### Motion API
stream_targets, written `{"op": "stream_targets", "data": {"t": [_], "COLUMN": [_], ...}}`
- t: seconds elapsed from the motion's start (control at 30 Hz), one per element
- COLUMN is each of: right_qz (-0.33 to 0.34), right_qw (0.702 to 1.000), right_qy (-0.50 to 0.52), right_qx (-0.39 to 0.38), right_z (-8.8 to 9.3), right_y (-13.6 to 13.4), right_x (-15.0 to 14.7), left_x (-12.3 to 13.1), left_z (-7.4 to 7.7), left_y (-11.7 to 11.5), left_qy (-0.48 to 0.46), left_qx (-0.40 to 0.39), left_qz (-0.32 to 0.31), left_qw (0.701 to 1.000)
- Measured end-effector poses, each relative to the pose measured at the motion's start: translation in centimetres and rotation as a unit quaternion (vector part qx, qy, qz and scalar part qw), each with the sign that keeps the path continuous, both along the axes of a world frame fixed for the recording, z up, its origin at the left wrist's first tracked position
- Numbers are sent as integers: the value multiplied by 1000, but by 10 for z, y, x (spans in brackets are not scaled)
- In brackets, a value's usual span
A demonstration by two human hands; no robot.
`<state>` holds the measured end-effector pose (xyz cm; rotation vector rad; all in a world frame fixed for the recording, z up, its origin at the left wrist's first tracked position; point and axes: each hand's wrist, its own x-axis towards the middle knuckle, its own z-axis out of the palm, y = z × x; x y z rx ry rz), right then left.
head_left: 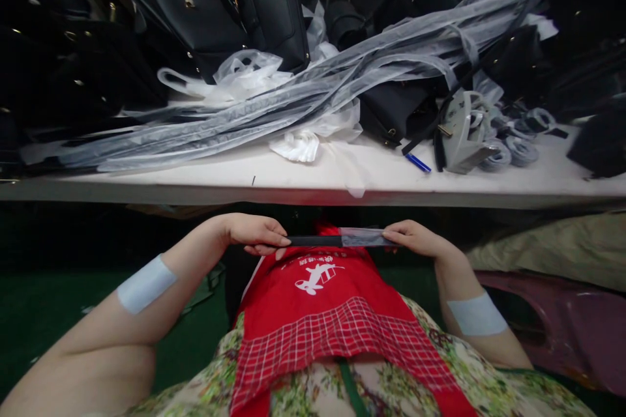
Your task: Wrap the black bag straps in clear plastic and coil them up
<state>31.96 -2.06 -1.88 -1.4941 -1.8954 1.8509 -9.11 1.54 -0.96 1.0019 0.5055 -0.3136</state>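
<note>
Both my hands hold a narrow black strap (313,241) level over my lap, just below the white table's front edge (293,194). My left hand (257,234) pinches its bare black end. My right hand (415,239) grips the other end, where a clear plastic sleeve (364,238) covers the strap. Under the strap lies my red apron (323,313).
On the table lies a long heap of straps in clear plastic sleeves (303,101), with black handbags (205,6) piled behind. A white crumpled bag (298,143), a blue pen (418,163), a grey tape dispenser (462,133) and tape rolls (521,150) sit at the right.
</note>
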Motion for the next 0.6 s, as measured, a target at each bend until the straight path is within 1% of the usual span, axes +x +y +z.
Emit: {"op": "stream_targets", "data": {"t": [0.07, 0.23, 0.3, 0.37, 0.43, 0.5, 0.57, 0.6], "right_qz": [16, 37, 35, 32, 34, 45, 46, 42], "right_qw": [1000, 999, 999, 999, 999, 996, 990, 987], "right_qy": [1, -3, 5, 14, 26, 33, 23, 17], "right_qx": [11, 29, 22, 15, 29, 73, 131, 156], "right_z": [0, 8, 9, 7, 6, 8, 13, 19], "right_y": [2, 3, 3, 4, 5, 8, 13, 16], "right_x": [-8, -23, -25, -26, -27, -32, -42, -48], "left_x": [4, 11, 11, 11, 15, 26, 47, 60], "left_z": [1, 6, 6, 8, 17, 34, 57, 69], "left_y": [-1, -1, -2, -2, -2, 2, 10, 16], "left_qy": [-2, 15, 19, 13, -16, -78, -152, -185], "left_qx": [-6, -13, -15, -27, -52, -81, -86, -69], "left_qz": [-3, 1, 11, 36, 98, 198, 315, 370], "left_qw": [1000, 1000, 1000, 999, 994, 974, 933, 908]}}
